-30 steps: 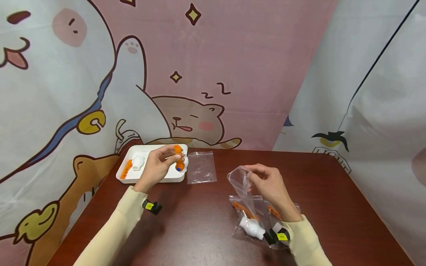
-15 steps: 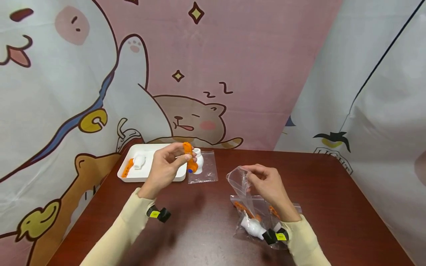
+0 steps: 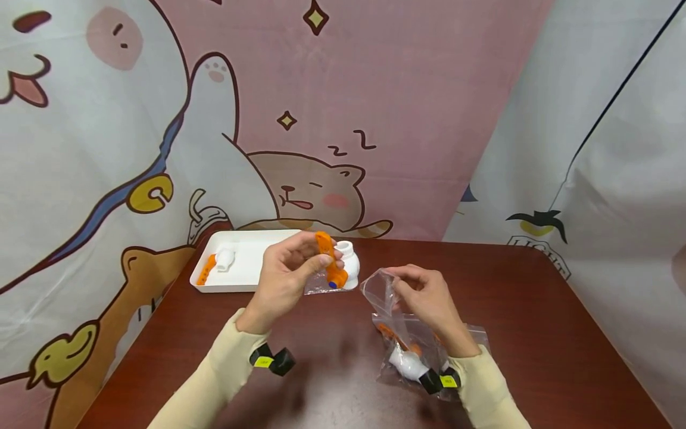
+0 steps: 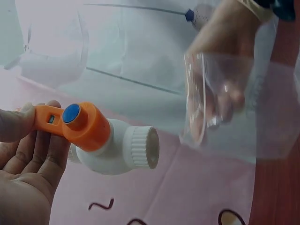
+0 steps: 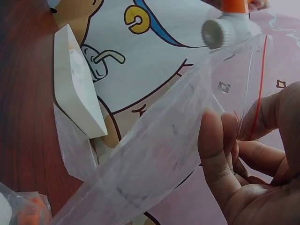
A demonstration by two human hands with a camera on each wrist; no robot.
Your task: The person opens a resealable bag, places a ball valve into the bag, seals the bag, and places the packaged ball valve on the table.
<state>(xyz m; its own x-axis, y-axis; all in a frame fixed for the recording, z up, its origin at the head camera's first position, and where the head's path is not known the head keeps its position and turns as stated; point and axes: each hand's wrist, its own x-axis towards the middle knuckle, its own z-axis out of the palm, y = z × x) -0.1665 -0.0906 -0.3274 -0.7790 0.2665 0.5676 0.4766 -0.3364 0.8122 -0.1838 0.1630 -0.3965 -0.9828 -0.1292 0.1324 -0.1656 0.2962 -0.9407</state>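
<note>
My left hand (image 3: 288, 275) pinches the orange handle of a white plastic ball valve (image 4: 110, 145), which has a blue cap on the handle's pivot and a ribbed collar at its end. The valve is in the air, just left of a clear zip bag (image 3: 379, 292). That bag hangs from my right hand (image 3: 429, 297), whose thumb and fingers pinch it near the mouth. In the right wrist view the bag's mouth stands apart, with a red seal line along its edge, and the valve (image 5: 229, 29) shows just beyond it.
A white tray (image 3: 236, 283) at the back left holds another orange-handled white valve (image 3: 224, 260). A flat clear bag (image 3: 317, 285) lies beside the tray, partly behind my left hand. Bagged valves (image 3: 407, 362) lie on the brown table (image 3: 321, 369) under my right forearm.
My left hand has carried the valve rightward from over the tray, past the flat bag, close to the bag in my right hand. My right hand has hardly moved.
</note>
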